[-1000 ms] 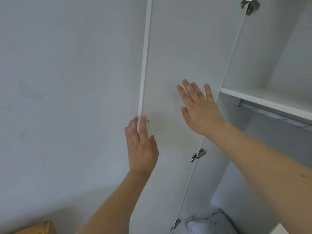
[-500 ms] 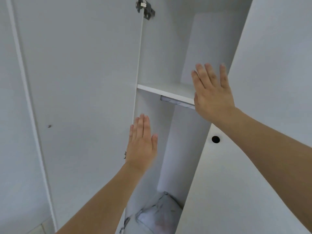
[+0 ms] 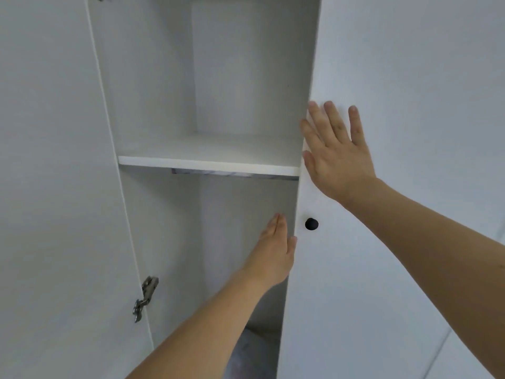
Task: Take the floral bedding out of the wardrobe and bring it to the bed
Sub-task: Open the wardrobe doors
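I face a white wardrobe with its left door swung open. My right hand lies flat, fingers spread, on the edge of the shut right door, above a black knob. My left hand reaches into the opening below the shelf, fingers straight and together, holding nothing. Low in the compartment, a pale bundle of bedding in a clear bag shows, mostly hidden by my left forearm and the right door.
The upper compartment above the shelf holds nothing. A hanging rail runs just under the shelf. A metal hinge sticks out from the left door's inner edge.
My view has swung right from the left door to the open compartment. My right hand has gone from the left door to the right door's edge. My left hand has reached inside.
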